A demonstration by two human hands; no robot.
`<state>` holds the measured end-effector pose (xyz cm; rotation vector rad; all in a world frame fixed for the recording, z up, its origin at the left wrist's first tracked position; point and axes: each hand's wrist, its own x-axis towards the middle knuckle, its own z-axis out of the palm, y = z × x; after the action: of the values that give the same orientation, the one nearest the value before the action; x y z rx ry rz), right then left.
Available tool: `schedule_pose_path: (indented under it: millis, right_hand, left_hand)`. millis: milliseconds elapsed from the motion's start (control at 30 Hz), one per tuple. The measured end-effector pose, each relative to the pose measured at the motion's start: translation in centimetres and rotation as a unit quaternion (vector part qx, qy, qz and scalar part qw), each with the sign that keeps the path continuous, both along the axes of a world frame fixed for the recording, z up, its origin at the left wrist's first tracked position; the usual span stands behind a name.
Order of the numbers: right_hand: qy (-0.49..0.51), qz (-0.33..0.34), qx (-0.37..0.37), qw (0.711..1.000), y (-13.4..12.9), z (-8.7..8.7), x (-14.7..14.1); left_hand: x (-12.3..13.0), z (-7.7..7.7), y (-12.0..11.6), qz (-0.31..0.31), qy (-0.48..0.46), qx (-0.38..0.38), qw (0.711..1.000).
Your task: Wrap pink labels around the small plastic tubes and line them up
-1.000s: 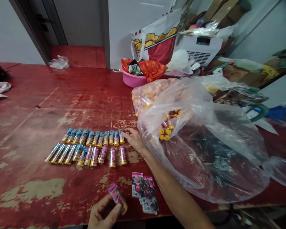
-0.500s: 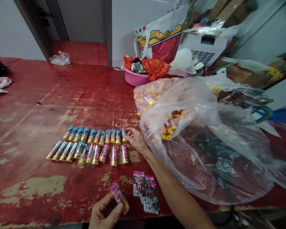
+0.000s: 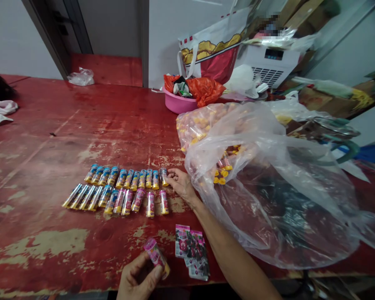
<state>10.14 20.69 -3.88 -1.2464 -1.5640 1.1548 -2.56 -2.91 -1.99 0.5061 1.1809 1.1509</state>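
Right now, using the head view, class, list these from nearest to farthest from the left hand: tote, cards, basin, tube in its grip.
From the left hand:
1. Tube: in its grip.
2. Cards: lying just to its right.
3. Basin: well ahead, slightly right.
4. Tote: farthest, behind the basin and to the right.

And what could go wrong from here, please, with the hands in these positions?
The right hand is at the end tube of the back row; a nudge might push the row out of line. The right forearm lies close beside the loose plastic bag and might drag it. The left hand holds a pink tube near the edge of the table; if it slips, it could fall off.
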Motion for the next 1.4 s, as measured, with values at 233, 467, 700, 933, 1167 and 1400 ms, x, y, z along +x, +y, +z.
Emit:
schedule_pose_path:
  millis: [233,467,700,933,1167,1400]
  right_hand:
    - [-0.004,0.000,0.003,1.000,0.0,0.2,-0.1]
    - [-0.023,-0.030,0.025,0.999,-0.3,0.3,-0.1]
    - [-0.052,-0.048,0.053,0.996,-1.0,1.0,0.2]
    - [-0.102,0.031,0.029,0.994,-2.5,3.3,1.0]
    - [-0.216,-0.011,0.036,0.976,-5.9,3.3,0.9]
    - [-0.299,-0.053,0.033,0.952,-7.4,3.1,-1.5]
  left_hand:
    - [0.0,-0.2,0.0,-0.007,-0.003,0.012,1.000]
    - [0.0,-0.1,0.0,0.004,0.002,-0.005,1.000]
    - [-0.2,-0.3,0.1,-0.011,0.002,0.009,1.000]
    - [-0.3,-0.7,0.1,-0.024,-0.004,0.041,0.999]
    - [-0.2,-0.4,0.2,-0.014,-0.002,0.041,0.999]
    - [0.1,-0.4,0.3,0.005,-0.003,0.071,0.997]
